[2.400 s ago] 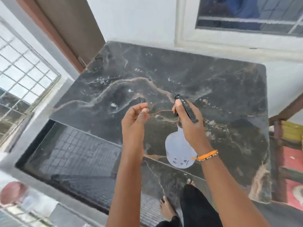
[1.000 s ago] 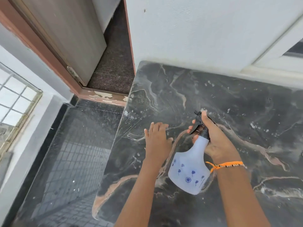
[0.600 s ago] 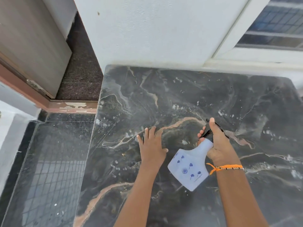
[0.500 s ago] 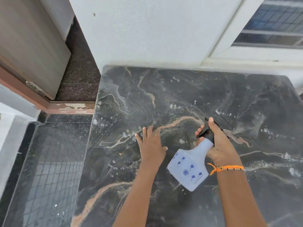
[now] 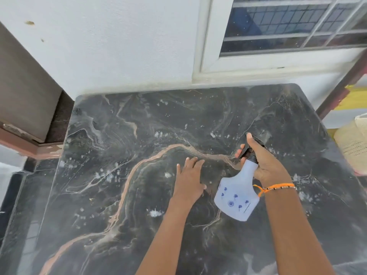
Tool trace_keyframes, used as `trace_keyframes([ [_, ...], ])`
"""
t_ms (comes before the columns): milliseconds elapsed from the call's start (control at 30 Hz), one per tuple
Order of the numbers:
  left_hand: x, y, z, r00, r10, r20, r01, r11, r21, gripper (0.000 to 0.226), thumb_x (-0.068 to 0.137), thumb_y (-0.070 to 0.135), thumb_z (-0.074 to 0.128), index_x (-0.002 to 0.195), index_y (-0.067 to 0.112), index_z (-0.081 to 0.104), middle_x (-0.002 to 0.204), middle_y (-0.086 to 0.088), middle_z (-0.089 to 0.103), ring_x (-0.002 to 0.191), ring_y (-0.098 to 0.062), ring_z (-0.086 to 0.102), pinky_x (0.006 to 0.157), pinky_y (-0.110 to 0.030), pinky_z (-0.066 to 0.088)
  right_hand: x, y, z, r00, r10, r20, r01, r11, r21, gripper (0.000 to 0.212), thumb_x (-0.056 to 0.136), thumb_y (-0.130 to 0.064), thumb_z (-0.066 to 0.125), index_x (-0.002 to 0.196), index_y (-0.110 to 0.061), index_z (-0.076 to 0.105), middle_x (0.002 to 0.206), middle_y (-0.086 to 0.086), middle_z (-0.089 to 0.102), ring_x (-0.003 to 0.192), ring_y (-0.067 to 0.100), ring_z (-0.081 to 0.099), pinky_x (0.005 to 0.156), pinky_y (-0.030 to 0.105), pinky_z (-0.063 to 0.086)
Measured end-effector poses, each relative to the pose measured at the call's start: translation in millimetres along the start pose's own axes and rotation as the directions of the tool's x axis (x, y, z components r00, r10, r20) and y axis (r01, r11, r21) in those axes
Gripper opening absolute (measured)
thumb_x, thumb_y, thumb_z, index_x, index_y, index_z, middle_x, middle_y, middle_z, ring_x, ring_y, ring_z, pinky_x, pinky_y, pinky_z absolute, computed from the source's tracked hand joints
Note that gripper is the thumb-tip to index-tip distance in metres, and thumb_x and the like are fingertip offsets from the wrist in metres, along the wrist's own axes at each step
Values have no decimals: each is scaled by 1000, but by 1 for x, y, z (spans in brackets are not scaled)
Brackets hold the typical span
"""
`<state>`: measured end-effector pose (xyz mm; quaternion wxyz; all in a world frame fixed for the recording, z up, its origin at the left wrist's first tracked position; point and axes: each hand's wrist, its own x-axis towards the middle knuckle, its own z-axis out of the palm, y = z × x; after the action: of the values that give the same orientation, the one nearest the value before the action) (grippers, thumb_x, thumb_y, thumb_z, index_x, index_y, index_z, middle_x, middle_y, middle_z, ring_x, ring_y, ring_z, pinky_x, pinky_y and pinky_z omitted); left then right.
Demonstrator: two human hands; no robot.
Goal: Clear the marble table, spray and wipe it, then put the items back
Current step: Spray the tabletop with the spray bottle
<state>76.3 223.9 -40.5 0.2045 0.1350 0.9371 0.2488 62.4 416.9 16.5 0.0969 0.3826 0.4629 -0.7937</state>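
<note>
Marble table (image 5: 139, 195) — near edge cropped

Blk veined table (image 5: 178, 120), blue-flowered bottle (image 5: 236, 201)

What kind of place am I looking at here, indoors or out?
Probably a house's porch or balcony, just outside the wall. A dark marble table stands against a white wall under a barred window, with a doorway on the left. The right hand holds a spray bottle.
</note>
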Motion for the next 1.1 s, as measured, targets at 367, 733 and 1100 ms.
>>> trace_keyframes([
  [367,27,93,53,981,-195,21,191,975,110,87,80,30,69,148,23,14,158,0,5,147,-23,1,116,-49,0,31,-53,-98,991,60,124,-89,967,240,33,68,-42,71,68,-10,63,62,4,61,56,16,64,47,20,51],
  [733,42,106,69,961,-273,-35,275,946,175,96,68,31,80,144,22,21,156,0,10,146,-24,5,117,-49,9,59,-99,-152,986,-27,-164,67,967,245,30,84,-35,67,67,-14,56,44,-5,54,41,9,52,53,24,50],
  [1100,15,92,70,969,-199,-148,205,978,26,97,72,41,74,146,25,14,157,3,4,146,-22,0,115,-49,-6,24,-59,-120,980,97,175,-113,990,86,28,72,-38,72,58,-14,69,57,1,62,53,14,63,41,19,48],
])
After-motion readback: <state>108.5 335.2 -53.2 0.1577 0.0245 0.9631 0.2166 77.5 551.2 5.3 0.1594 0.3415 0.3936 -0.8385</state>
